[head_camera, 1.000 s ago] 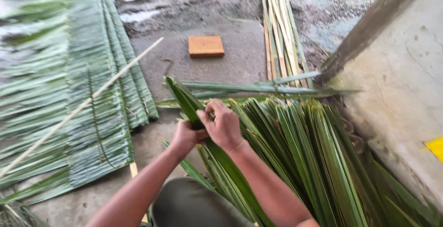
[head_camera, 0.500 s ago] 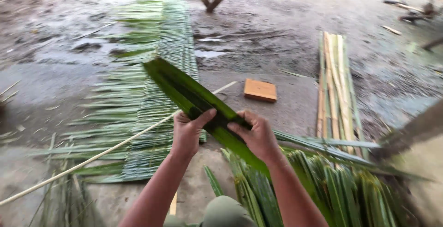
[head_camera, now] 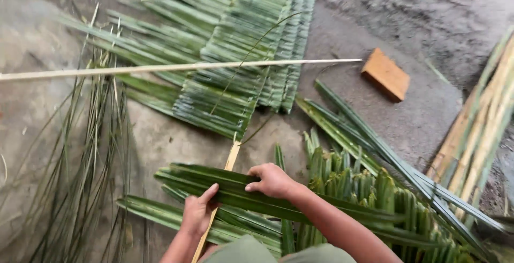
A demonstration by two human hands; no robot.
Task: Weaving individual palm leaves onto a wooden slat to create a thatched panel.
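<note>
concrete floor (head_camera: 160,140); palm leaf (head_camera: 257,196) lies left-right.

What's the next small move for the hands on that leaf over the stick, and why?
Probably fold the long green leaf down over the thin bamboo stick. Both hands already press it flat: the left hand sits right where the leaf crosses the stick, and the right hand pins its upper edge just beside.
</note>
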